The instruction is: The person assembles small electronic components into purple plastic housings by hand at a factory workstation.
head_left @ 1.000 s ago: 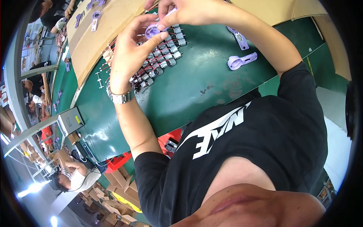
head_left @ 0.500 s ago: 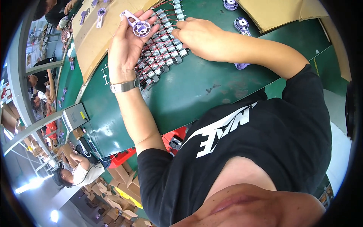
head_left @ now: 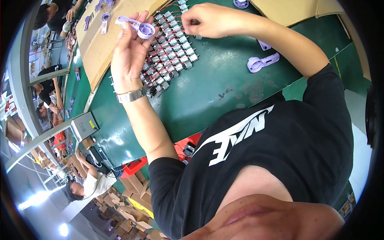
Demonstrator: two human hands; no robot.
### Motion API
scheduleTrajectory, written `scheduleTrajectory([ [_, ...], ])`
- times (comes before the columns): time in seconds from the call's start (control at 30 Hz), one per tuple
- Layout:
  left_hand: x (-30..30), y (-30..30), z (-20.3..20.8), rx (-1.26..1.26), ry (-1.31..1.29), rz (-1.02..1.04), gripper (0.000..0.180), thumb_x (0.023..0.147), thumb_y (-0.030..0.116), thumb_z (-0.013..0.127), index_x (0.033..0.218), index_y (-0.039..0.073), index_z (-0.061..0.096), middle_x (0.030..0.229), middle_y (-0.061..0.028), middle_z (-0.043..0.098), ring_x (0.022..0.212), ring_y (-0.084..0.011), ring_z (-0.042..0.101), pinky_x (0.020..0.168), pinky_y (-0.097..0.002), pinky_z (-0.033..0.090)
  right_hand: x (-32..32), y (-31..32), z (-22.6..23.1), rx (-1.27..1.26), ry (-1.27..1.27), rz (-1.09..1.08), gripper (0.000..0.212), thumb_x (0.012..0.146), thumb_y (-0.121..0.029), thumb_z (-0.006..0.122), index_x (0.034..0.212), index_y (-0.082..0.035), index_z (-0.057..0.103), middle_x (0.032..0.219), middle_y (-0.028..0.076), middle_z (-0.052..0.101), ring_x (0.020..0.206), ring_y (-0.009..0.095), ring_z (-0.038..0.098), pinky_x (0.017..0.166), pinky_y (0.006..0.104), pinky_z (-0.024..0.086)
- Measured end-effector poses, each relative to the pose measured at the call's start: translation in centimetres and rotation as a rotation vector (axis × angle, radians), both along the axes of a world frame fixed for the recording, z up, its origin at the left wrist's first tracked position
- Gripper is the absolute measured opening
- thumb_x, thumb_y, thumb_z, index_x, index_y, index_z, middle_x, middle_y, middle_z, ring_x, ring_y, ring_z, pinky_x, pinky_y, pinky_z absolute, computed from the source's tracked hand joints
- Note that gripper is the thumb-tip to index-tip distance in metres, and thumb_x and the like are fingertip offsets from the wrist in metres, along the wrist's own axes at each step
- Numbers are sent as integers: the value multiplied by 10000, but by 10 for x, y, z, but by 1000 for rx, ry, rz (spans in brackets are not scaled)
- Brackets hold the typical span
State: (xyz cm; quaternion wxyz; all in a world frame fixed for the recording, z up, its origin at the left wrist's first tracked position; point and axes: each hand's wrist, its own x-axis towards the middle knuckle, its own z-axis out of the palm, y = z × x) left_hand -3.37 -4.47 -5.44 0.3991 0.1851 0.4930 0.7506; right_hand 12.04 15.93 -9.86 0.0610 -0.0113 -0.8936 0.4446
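Observation:
A light purple plastic housing (head_left: 146, 30), with a round ring at one end and a short handle, rests across the fingers of my left hand (head_left: 130, 56), the thumb pressing on its handle. My right hand (head_left: 208, 20) is over the right edge of a block of small silver motors (head_left: 172, 48) with red wires, set close together in rows. Its fingers are curled together, and what they may hold is hidden. A small grey piece (head_left: 198, 37) shows just under that hand.
Another purple housing (head_left: 262, 63) lies on the green table (head_left: 208, 88) to the right. Cardboard sheets (head_left: 96, 48) cover the far left and far right, with more purple parts on the left one. A grey box (head_left: 84, 126) stands at the left edge. Other people work further left.
The purple housing in my left hand has tilted, its ring now turned more upward. My right hand has shifted slightly away from me, uncovering more of the purple housing on the right.

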Motion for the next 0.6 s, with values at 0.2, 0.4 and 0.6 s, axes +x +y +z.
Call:
scheduleTrajectory([
  [0.2, 5, 7, 0, 37, 84, -5, 502, 1063, 220, 572, 1442, -67, 410, 1496, -285, 476, 1393, -431, 483, 1148, -590, 437, -11, 4, 4, -593, -125, -52, 178, 923, -184, 630, 984, -22, 667, 825, 106, 680, 774, 213, 665, 698, 356, 531],
  [0.4, 10, 9, -6, 87, 70, -25, 505, 1058, 195, 580, 1462, -44, 392, 1504, -289, 462, 1398, -445, 472, 1153, -587, 434, -2, -8, 39, -773, -117, -75, 187, 1067, -206, 535, 1034, -36, 608, 810, 45, 632, 673, 142, 607, 617, 278, 520],
  [0.6, 15, 16, -12, 202, -40, -76, 512, 1071, 229, 547, 1476, -35, 378, 1545, -289, 408, 1432, -470, 414, 1182, -599, 399, 8, -18, 38, -212, 523, -207, 155, 961, -119, 638, 917, 29, 642, 751, 215, 683, 651, 284, 709, 573, 389, 528],
])
